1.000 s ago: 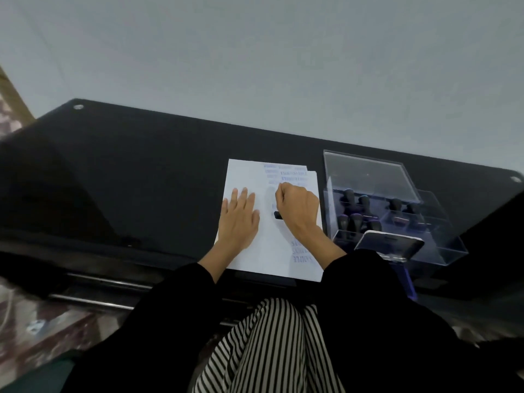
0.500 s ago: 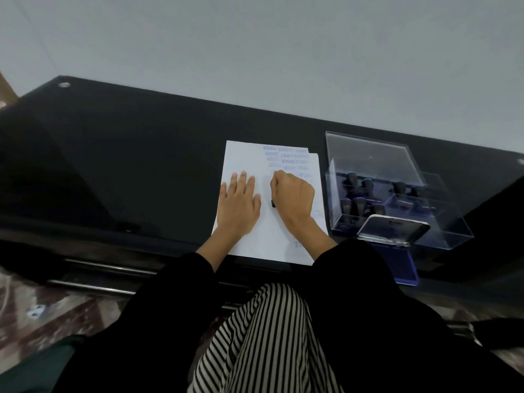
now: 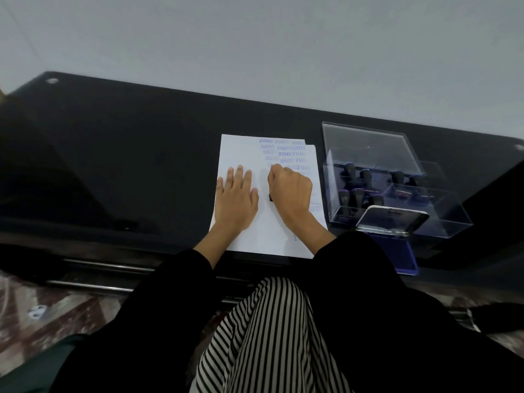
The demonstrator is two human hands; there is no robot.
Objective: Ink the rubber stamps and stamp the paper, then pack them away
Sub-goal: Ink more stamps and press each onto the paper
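White paper [image 3: 241,150] lies on the black glossy table [image 3: 113,165] directly in front of me, and both hands are on it. The left hand [image 3: 235,201] rests palm down on the left half of the sheet. Its fingers [image 3: 240,174] are straight and a little spread; they hold nothing and only press on the paper. The right hand [image 3: 290,191] is just beside it, on the right half. Its fingers [image 3: 276,170] are curled around a rubber stamp [image 3: 270,197], of which I see only a small dark corner at the left edge of the hand, down against the sheet. Beyond this hand, at the far right part of the paper, there are several rows of blue prints [image 3: 283,153], too blurred for me to read fully. To the right of the paper stands a clear plastic box [image 3: 448,219] with its lid open, and inside it more stamps [image 3: 350,173] stand upright with dark handles. In front of the box lies a blue ink pad [image 3: 404,259] with its lid [image 3: 392,219] raised. Black sleeves [image 3: 170,293] and striped trousers [image 3: 269,321] fill the bottom of the view.
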